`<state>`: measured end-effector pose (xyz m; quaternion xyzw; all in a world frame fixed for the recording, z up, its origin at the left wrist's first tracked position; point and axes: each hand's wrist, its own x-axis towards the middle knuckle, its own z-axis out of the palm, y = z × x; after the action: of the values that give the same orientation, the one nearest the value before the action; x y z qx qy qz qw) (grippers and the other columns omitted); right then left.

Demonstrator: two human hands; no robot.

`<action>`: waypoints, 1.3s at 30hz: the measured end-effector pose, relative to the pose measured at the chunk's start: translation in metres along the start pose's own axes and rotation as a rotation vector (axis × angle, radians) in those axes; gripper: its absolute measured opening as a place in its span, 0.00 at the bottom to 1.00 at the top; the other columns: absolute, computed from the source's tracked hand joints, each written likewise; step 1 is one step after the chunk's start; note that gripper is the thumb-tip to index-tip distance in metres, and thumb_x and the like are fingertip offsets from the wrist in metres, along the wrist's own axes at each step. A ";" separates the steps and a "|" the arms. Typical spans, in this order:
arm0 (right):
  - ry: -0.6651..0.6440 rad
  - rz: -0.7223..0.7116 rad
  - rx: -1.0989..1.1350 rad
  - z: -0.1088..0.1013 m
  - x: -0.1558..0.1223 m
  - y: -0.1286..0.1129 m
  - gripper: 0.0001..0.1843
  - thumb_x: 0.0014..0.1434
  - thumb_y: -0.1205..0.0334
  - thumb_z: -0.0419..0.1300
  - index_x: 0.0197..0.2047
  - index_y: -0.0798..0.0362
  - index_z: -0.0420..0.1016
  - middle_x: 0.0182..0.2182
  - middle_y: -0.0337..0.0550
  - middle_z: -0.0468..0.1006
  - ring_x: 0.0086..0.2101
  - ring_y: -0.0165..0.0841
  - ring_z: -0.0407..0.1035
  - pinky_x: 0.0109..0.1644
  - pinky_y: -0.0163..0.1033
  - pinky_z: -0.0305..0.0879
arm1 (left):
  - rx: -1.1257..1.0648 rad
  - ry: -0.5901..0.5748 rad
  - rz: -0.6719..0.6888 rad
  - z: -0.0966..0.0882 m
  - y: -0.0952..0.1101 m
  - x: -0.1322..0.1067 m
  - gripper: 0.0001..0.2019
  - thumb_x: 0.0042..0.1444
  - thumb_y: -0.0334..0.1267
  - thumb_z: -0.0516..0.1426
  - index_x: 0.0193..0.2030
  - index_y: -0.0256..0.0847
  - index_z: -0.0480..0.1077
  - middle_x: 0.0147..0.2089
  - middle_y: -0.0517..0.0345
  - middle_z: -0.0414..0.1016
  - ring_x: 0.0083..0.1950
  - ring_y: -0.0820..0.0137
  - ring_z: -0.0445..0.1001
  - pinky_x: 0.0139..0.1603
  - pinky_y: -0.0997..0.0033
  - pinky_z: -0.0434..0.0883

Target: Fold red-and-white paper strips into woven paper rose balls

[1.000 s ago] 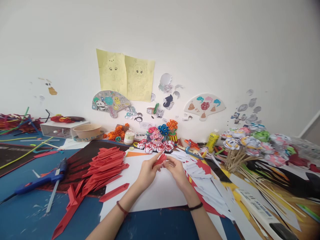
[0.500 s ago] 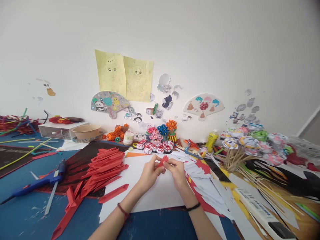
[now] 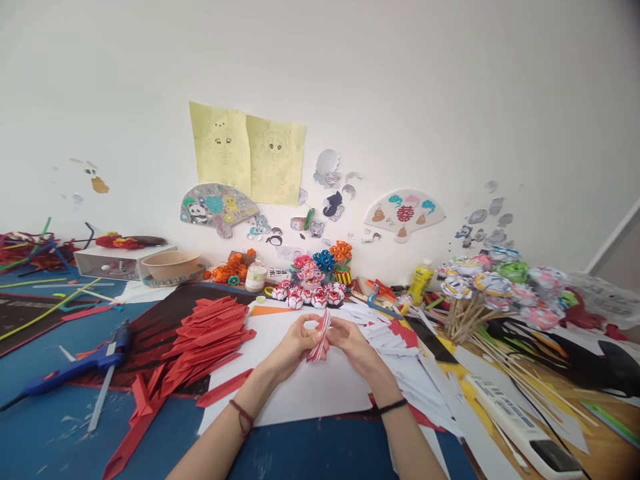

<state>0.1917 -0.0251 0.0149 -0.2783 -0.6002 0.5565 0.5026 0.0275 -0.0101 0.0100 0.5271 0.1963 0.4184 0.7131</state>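
Observation:
Between my two hands, above a white sheet of paper (image 3: 280, 393), is a small stack of folded red and white paper strips (image 3: 319, 343), seen with its striped edges upward and tilted. My left hand (image 3: 299, 341) pinches it from the left, thumb in front. On the other side my right hand (image 3: 353, 341) has its fingers closed against the stack's upper right part. To the left lies a pile of folded red paper pieces (image 3: 213, 340). Folded white paper pieces (image 3: 400, 350) are spread on the right, partly over red paper.
A blue glue gun (image 3: 95, 360) lies at the left. Finished red and white paper flowers (image 3: 307, 295) stand behind my hands. Paper flowers on sticks (image 3: 475, 293), a yellow bottle (image 3: 421, 283) and a white handheld device (image 3: 520, 427) are on the right. A bowl (image 3: 171, 263) sits back left.
The paper in my hands has turned, so red and white striped edges show where only red showed before. Both hands have come slightly lower, with the right wrist farther right.

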 end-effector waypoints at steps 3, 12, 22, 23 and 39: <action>-0.014 0.012 -0.008 0.001 -0.001 0.000 0.22 0.52 0.51 0.68 0.46 0.58 0.77 0.20 0.38 0.74 0.22 0.32 0.70 0.33 0.39 0.67 | -0.004 -0.057 -0.054 -0.001 -0.001 -0.002 0.36 0.48 0.45 0.67 0.57 0.36 0.53 0.28 0.53 0.78 0.24 0.68 0.75 0.23 0.77 0.61; 0.097 -0.006 0.023 0.008 0.001 0.006 0.22 0.47 0.48 0.70 0.38 0.58 0.81 0.15 0.38 0.74 0.17 0.33 0.68 0.26 0.38 0.65 | -0.001 -0.116 -0.039 0.001 0.003 -0.003 0.28 0.53 0.42 0.65 0.56 0.34 0.60 0.27 0.54 0.75 0.24 0.72 0.73 0.27 0.74 0.64; 0.118 0.016 0.039 0.004 0.003 0.009 0.21 0.50 0.49 0.69 0.39 0.59 0.81 0.23 0.45 0.79 0.19 0.33 0.70 0.25 0.37 0.62 | -0.015 -0.127 -0.021 0.001 -0.001 -0.002 0.27 0.54 0.44 0.63 0.57 0.35 0.61 0.25 0.60 0.71 0.23 0.74 0.69 0.24 0.76 0.60; 0.122 0.013 0.024 0.004 0.003 0.009 0.20 0.50 0.49 0.69 0.37 0.59 0.81 0.22 0.45 0.79 0.18 0.32 0.69 0.25 0.36 0.61 | 0.016 -0.134 -0.017 0.001 0.000 -0.002 0.27 0.54 0.45 0.63 0.56 0.35 0.62 0.25 0.59 0.72 0.23 0.74 0.69 0.24 0.76 0.59; 0.243 -0.031 -0.097 0.000 0.002 -0.002 0.20 0.47 0.48 0.70 0.23 0.58 0.77 0.19 0.38 0.70 0.23 0.28 0.58 0.27 0.34 0.53 | 0.737 -0.075 0.200 0.002 0.009 -0.002 0.16 0.61 0.47 0.54 0.41 0.35 0.74 0.25 0.59 0.70 0.27 0.73 0.65 0.32 0.76 0.63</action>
<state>0.1915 -0.0239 0.0173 -0.3584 -0.5654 0.4812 0.5660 0.0248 -0.0118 0.0184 0.7796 0.2548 0.3678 0.4383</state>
